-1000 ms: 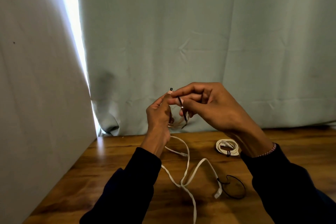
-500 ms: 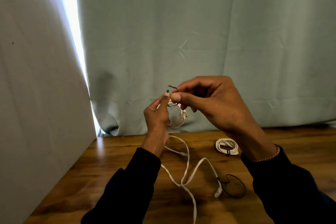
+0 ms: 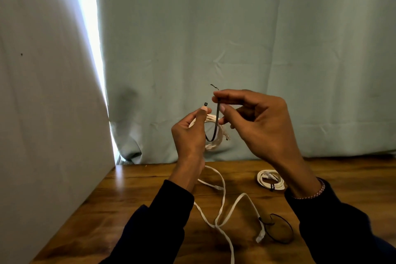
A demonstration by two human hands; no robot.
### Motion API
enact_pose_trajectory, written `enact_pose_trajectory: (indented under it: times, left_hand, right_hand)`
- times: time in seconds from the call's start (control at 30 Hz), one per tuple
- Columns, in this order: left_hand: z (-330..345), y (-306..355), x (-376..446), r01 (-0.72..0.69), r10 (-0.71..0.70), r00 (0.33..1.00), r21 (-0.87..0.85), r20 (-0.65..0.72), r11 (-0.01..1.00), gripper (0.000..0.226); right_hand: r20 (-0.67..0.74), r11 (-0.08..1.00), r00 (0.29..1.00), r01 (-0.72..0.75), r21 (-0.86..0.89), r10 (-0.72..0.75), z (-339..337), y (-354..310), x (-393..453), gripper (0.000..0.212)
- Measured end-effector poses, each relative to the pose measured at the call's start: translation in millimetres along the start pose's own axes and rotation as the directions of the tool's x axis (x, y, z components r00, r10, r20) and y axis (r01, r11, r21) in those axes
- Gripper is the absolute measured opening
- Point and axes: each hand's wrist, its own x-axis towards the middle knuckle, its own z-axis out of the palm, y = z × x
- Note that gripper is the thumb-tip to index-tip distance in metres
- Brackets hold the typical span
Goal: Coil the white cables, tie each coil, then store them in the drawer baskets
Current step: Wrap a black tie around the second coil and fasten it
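Note:
My left hand [image 3: 190, 133] grips a coiled white cable [image 3: 214, 133] above the wooden table, its thumb pinning the head end of a black zip tie [image 3: 217, 122]. My right hand [image 3: 255, 122] pinches the tie's tail just above the coil, so the tie loops down under the cable. A second white coil [image 3: 270, 180], bound with a black tie, lies on the table to the right. A loose white cable [image 3: 222, 206] snakes over the table below my hands, with a black tie loop [image 3: 280, 229] at its plug end.
The wooden table [image 3: 132, 199] meets a pale green curtain [image 3: 235, 49] at the back. A white panel [image 3: 42, 113] stands along the left edge, with bright light showing through the gap beside it.
My right hand has lifted and drawn the zip tie's tail up and to the right, away from the left thumb. The tie now hangs in an open loop under the coil.

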Motion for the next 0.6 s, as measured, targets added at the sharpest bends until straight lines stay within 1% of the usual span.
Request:
enact_pose_trajectory:
  times: [0.07,0.13,0.23,0.33,0.4,0.5,0.6]
  left_hand:
    - [0.0,1.5,-0.7,-0.057,0.056,0.998,0.008,0.004,0.998,0.015]
    - [-0.5,3.6,-1.9,-0.103,0.104,0.995,-0.005,0.016,0.995,0.012]
    - [-1.3,5.7,-3.4,-0.144,0.145,0.989,-0.042,0.022,0.989,0.008]
    - [0.4,6.5,-4.6,-0.165,0.165,0.986,-0.030,0.008,0.986,0.013]
    - [0.5,6.9,-4.7,-0.161,0.161,0.987,-0.022,-0.004,0.987,0.009]
    - [0.3,7.2,-3.6,-0.175,0.175,0.985,-0.013,-0.001,0.985,0.006]
    - [0.0,7.7,-4.4,-0.188,0.188,0.982,-0.007,0.002,0.982,0.008]
  right_hand:
    - [-0.022,0.985,0.993,0.115,-0.125,-0.119,1.2,7.9,0.3,0.023]
    - [-0.038,0.944,0.971,0.221,-0.243,-0.237,4.1,15.2,0.2,0.020]
    - [-0.055,0.884,0.941,0.294,-0.363,-0.335,11.1,21.9,-2.2,0.018]
    - [-0.024,0.839,0.927,0.327,-0.436,-0.374,15.3,28.1,-5.9,0.020]
    - [-0.012,0.816,0.924,0.332,-0.474,-0.383,16.0,30.7,-6.6,0.021]
    - [-0.006,0.808,0.922,0.335,-0.485,-0.386,15.7,30.9,-6.6,0.021]
    - [0.004,0.798,0.918,0.348,-0.493,-0.397,16.2,30.7,-6.7,0.021]
